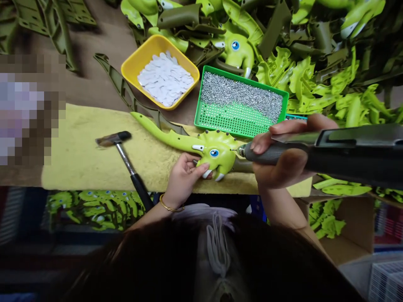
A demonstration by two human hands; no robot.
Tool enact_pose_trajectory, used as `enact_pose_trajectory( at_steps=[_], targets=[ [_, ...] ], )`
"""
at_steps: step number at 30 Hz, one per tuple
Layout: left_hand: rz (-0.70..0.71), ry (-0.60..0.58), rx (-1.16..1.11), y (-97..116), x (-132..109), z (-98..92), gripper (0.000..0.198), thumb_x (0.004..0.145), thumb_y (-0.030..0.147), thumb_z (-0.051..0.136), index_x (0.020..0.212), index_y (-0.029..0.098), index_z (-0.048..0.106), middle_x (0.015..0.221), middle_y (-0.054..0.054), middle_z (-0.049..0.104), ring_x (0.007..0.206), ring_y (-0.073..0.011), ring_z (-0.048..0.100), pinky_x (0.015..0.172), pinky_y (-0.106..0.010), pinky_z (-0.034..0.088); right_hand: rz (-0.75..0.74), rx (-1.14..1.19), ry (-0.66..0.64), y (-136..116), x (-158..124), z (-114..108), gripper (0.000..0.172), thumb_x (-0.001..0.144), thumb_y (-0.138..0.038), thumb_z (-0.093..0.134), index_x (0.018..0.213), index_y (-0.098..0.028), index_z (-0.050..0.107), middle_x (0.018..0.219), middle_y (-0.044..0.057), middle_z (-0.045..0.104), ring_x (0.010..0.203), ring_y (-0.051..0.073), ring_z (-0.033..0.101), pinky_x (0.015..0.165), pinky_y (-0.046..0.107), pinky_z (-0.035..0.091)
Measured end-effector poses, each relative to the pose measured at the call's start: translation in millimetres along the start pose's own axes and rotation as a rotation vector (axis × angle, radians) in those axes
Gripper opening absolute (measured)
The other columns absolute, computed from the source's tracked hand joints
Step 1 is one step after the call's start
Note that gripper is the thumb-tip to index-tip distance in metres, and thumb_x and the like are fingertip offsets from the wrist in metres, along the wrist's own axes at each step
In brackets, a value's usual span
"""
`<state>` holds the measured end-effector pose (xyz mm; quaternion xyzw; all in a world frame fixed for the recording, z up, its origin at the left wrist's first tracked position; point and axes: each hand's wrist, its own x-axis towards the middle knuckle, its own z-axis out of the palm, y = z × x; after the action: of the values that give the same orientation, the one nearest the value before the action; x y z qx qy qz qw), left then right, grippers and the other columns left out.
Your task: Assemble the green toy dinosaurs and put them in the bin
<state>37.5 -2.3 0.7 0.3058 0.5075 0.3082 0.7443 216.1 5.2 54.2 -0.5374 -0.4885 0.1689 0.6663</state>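
Note:
A lime-green plastic dinosaur toy (217,153) lies on its side on the mat, its long tail reaching left and an olive-green piece under its body. My left hand (184,179) grips the head from below, fingers wrapped over the cheek. My right hand (285,161) is closed around the ribbed grey grip of a black electric screwdriver (352,153). The screwdriver's metal tip touches the dinosaur's head behind the eye. The bit's exact contact point is too small to make out.
A yellow padded mat (78,163) holds a black-handled hammer (126,161). Behind it are a yellow tray (147,54) of white discs and a green perforated tray (239,130) of small silver screws. Heaps of green plastic parts surround them. A cardboard box (349,226) stands lower right.

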Motion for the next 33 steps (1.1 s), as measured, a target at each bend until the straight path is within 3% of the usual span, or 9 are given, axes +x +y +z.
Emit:
enact_pose_trajectory(
  at_steps=[6,10,13,17,23,27,30,33],
  targets=[
    [0.048,0.013,0.022,-1.5,1.2,-0.2,0.047,0.063,0.043,0.084,0.085,0.018,0.051,0.059,0.004,0.067,0.05,-0.0138,0.066,0.05,-0.023,0.053,-0.151,0.122,0.002,15.9,-5.1,14.6,0.032,0.083,-0.044,0.063,0.114,-0.038,0.058,0.077,-0.005,0.055,0.046,0.006,0.048,0.038,0.023,0.043],
    [0.037,0.027,0.023,-1.0,1.4,1.5,0.049,0.061,0.045,0.084,0.083,0.018,0.05,0.062,0.003,0.069,0.05,-0.0136,0.066,0.049,-0.023,0.052,-0.185,0.081,-0.032,10.9,-8.9,15.3,0.036,0.082,-0.042,0.065,0.117,-0.037,0.057,0.071,-0.007,0.054,0.046,0.006,0.049,0.042,0.022,0.047],
    [0.035,0.04,0.036,2.2,0.8,2.7,0.051,0.058,0.049,0.084,0.081,0.018,0.05,0.06,0.003,0.069,0.05,-0.0138,0.065,0.048,-0.023,0.052,-0.192,0.069,-0.039,4.6,3.3,16.6,0.038,0.083,-0.043,0.063,0.12,-0.035,0.057,0.078,-0.005,0.06,0.044,0.006,0.049,0.038,0.022,0.045],
    [0.034,0.018,0.035,6.1,0.3,3.5,0.052,0.058,0.05,0.083,0.081,0.019,0.05,0.06,0.003,0.068,0.049,-0.0142,0.065,0.049,-0.024,0.052,-0.324,0.064,0.169,13.9,28.1,29.6,0.032,0.086,-0.046,0.059,0.116,-0.036,0.057,0.084,-0.004,0.06,0.043,0.005,0.047,0.037,0.02,0.04],
    [0.061,0.024,-0.002,0.7,1.7,3.4,0.049,0.06,0.047,0.084,0.081,0.019,0.049,0.061,0.004,0.067,0.05,-0.0135,0.065,0.049,-0.024,0.052,-0.223,-0.088,0.135,49.8,24.7,41.9,0.03,0.092,-0.04,0.052,0.121,-0.037,0.05,0.088,-0.003,0.053,0.049,0.006,0.047,0.046,0.023,0.043],
    [0.068,-0.004,-0.004,-3.2,2.9,1.0,0.047,0.064,0.045,0.082,0.085,0.019,0.048,0.063,0.003,0.068,0.052,-0.0135,0.066,0.05,-0.024,0.052,-0.232,-0.035,0.116,58.8,23.3,42.1,0.03,0.088,-0.042,0.058,0.117,-0.036,0.054,0.085,-0.003,0.055,0.05,0.006,0.049,0.046,0.023,0.044],
    [0.055,-0.057,0.005,-1.1,2.6,-2.7,0.047,0.067,0.045,0.08,0.087,0.019,0.047,0.063,0.004,0.066,0.053,-0.0133,0.066,0.052,-0.024,0.052,-0.244,0.018,0.157,53.9,30.4,44.2,0.034,0.083,-0.046,0.065,0.114,-0.034,0.058,0.083,-0.003,0.059,0.048,0.006,0.05,0.043,0.023,0.043],
    [0.007,-0.158,0.023,2.6,0.3,-6.9,0.049,0.064,0.035,0.083,0.091,0.019,0.046,0.071,0.004,0.066,0.063,-0.0124,0.067,0.059,-0.023,0.053,-0.29,0.042,0.212,25.8,31.7,39.7,0.03,0.086,-0.047,0.061,0.112,-0.033,0.059,0.084,-0.002,0.057,0.044,0.004,0.046,0.038,0.021,0.038]
  ],
)
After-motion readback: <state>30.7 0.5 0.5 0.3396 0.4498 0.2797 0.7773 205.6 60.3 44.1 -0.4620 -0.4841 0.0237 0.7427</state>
